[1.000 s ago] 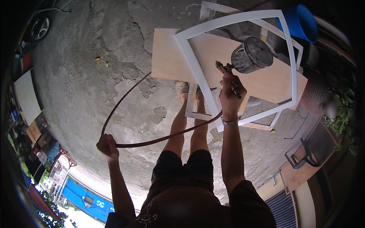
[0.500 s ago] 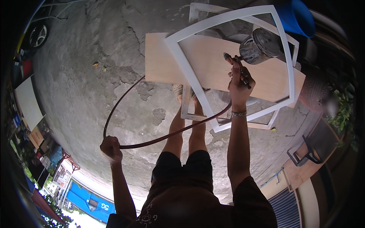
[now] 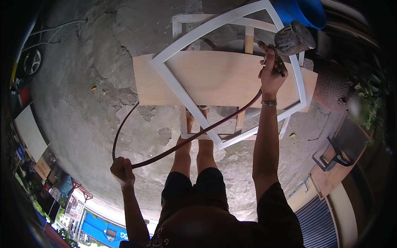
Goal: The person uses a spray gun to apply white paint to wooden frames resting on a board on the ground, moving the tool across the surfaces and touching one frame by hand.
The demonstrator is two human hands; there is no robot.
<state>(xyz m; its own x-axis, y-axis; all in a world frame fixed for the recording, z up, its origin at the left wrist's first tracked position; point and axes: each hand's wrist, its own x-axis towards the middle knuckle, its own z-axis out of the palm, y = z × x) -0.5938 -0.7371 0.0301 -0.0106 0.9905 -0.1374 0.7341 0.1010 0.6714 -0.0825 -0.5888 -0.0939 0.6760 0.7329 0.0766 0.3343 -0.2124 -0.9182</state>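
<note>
My right hand (image 3: 273,78) is closed round a spray gun (image 3: 279,64), whose stained metal cup (image 3: 294,38) sits at the upper right. The gun is over the right side of a white frame (image 3: 171,84), which lies tilted on a pale wooden board (image 3: 223,78). From below my right hand a dark red hose (image 3: 194,140) curves down to the left. My left hand (image 3: 123,170) is closed round that hose, off to the left over the concrete. Beyond the hand the hose loops back up toward the board's left end.
Beneath the board is another frame (image 3: 177,29) with a wooden bar (image 3: 249,39). At the far right stand a blue bucket (image 3: 308,14), a large brown pot (image 3: 331,91) and a plant (image 3: 370,103). A wheel (image 3: 33,61) shows at the left. Cracked concrete (image 3: 91,124) spreads around.
My right hand has moved the spray gun up and right, toward the white frame's right side. My left hand still grips the hose, slightly lower. The whole view has shifted a little.
</note>
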